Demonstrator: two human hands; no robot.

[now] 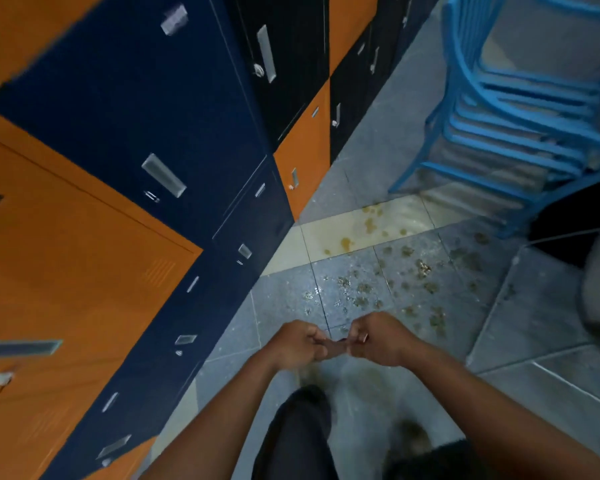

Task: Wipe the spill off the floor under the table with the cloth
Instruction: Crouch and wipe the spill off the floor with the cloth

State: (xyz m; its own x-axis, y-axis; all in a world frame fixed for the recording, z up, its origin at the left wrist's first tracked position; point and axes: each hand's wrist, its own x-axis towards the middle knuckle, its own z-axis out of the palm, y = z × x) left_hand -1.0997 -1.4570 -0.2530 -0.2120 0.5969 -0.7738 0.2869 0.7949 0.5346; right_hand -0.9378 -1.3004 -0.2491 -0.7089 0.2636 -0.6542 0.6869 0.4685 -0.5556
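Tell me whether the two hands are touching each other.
Touching. The head view shows the left hand and right hand meeting fingertip to fingertip above the floor, with no gap visible between them.

Orange and navy-blue lockers (125,188) checker the left of the frame. Upper right, a bright blue chair stack (520,109). The floor (541,327) is speckled grey tile with one cream band, and a yellowish-brown spill (388,271) dots the centre. Bottom centre, dark trousers (291,441).
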